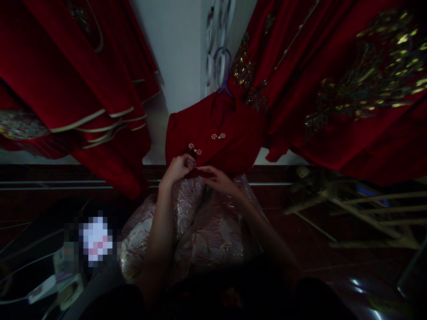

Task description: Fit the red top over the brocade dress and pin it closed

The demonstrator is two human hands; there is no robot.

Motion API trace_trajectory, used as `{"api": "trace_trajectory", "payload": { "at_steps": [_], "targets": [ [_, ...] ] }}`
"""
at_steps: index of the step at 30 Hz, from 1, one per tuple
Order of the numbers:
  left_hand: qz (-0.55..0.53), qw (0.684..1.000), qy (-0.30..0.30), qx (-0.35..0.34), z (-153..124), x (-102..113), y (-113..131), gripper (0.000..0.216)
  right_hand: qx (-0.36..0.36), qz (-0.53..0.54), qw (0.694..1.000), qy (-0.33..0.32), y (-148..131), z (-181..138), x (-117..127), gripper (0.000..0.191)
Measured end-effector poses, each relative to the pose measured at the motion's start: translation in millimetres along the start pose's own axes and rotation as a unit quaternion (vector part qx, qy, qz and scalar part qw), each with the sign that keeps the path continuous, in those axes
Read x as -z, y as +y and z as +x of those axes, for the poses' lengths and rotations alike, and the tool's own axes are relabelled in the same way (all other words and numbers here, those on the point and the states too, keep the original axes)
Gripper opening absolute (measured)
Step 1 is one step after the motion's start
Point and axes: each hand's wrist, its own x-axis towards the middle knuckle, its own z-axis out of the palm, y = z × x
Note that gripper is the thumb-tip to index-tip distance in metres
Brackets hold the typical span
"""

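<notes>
A red sleeveless top [200, 120] hangs in front of me on a purple hanger [228, 71]. Two flower-shaped beaded fastenings sit on its front: one beaded fastening [218, 136] below the neck opening, another beaded fastening [196, 150] lower left. Just under the lower one, my left hand [180, 169] is closed in a pinch at the red cloth; its fingertips are partly hidden. My right hand [218, 180] reaches in from the right with fingers stretched out and apart, its index fingertip close to the left fingers. Shiny pale brocade fabric [213, 218] spreads beneath both hands.
Red garments [110, 66] with pale trim hang at left, and a gold-sequinned red garment [367, 89] hangs at right. A white metal scroll rack [218, 26] holds the hanger. Wooden slatted furniture [360, 213] stands lower right; white cables and a plug [42, 289] lie lower left.
</notes>
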Motion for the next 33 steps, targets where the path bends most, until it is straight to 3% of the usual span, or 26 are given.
{"api": "trace_trajectory", "payload": {
  "at_steps": [4, 7, 12, 14, 17, 21, 25, 33],
  "targets": [
    [0.014, 0.999, -0.036, 0.003, -1.6, 0.4, 0.3, 0.022, 0.005, 0.004, 1.0, -0.005, 2.8, 0.8, 2.1, 0.04],
    [-0.044, 0.998, -0.053, 0.003, -3.3, -1.0, 7.8, 0.024, 0.007, 0.002, 1.0, 0.014, 6.2, 2.0, 2.4, 0.038],
    [-0.178, 0.972, -0.151, 0.001, -6.0, -5.0, 31.8, 0.023, 0.003, -0.021, 0.992, 0.124, 5.8, 3.8, -1.1, 0.036],
    [-0.23, 0.96, -0.158, 0.01, -3.8, -9.4, 38.5, 0.026, 0.008, -0.053, 0.983, 0.173, 0.9, 3.3, -0.9, 0.033],
    [-0.318, 0.944, -0.05, 0.069, 5.1, -21.2, 39.0, 0.032, 0.02, -0.081, 0.975, 0.208, -9.6, 0.9, 3.9, 0.025],
    [-0.43, 0.882, 0.143, 0.131, 19.5, -37.9, 29.7, 0.036, 0.028, -0.069, 0.982, 0.172, -20.5, -2.8, 13.7, 0.018],
    [-0.486, 0.848, 0.167, 0.132, 25.0, -42.5, 24.5, 0.038, 0.035, -0.073, 0.99, 0.119, -23.3, -4.5, 16.9, 0.017],
    [-0.46, 0.845, 0.211, 0.173, 22.2, -37.0, 20.6, 0.033, 0.036, -0.072, 0.993, 0.09, -20.2, -5.7, 12.3, 0.017]
  ]
}}
